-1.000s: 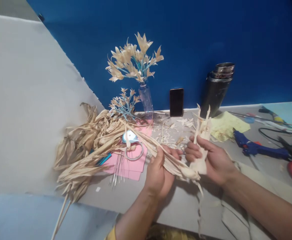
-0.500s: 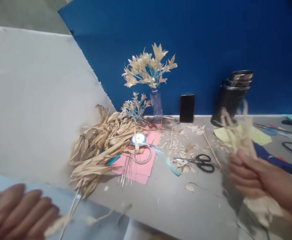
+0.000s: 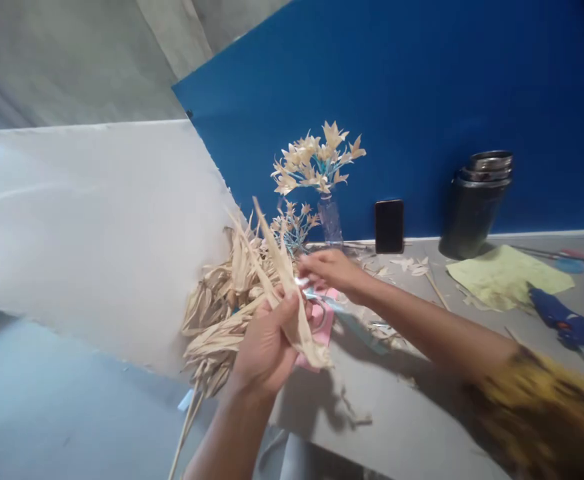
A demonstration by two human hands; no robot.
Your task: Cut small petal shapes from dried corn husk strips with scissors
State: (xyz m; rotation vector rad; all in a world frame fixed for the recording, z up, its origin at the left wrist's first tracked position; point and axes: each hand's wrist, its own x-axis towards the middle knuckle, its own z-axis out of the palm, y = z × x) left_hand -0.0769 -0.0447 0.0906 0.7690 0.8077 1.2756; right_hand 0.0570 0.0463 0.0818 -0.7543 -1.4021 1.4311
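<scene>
My left hand (image 3: 269,343) is closed around several pale dried husk strips (image 3: 285,267), which point upward and also hang down past the palm. Just beyond it, my right hand (image 3: 329,272) reaches over with its fingers bent together near a white-centred tape roll (image 3: 302,282). The husk partly covers those fingertips, so what is in them, if anything, is hidden. Behind the left hand lies a heap of dried husks (image 3: 212,327). Pink paper (image 3: 328,327) and a ring-shaped roll (image 3: 319,315) show below the right hand.
Husk flowers (image 3: 317,160) stand in a clear bottle (image 3: 330,220), beside a smaller bunch (image 3: 295,223). A phone (image 3: 389,227) leans on the blue board (image 3: 422,100). Rightward are a dark flask (image 3: 475,207), yellow paper (image 3: 509,273) and a blue glue gun (image 3: 567,320). Husk scraps litter the table.
The pale husk strips, earlier in my right hand, are now in my left. Both hands have come together from the sides to the middle, over the husk heap and tape. The view has shifted.
</scene>
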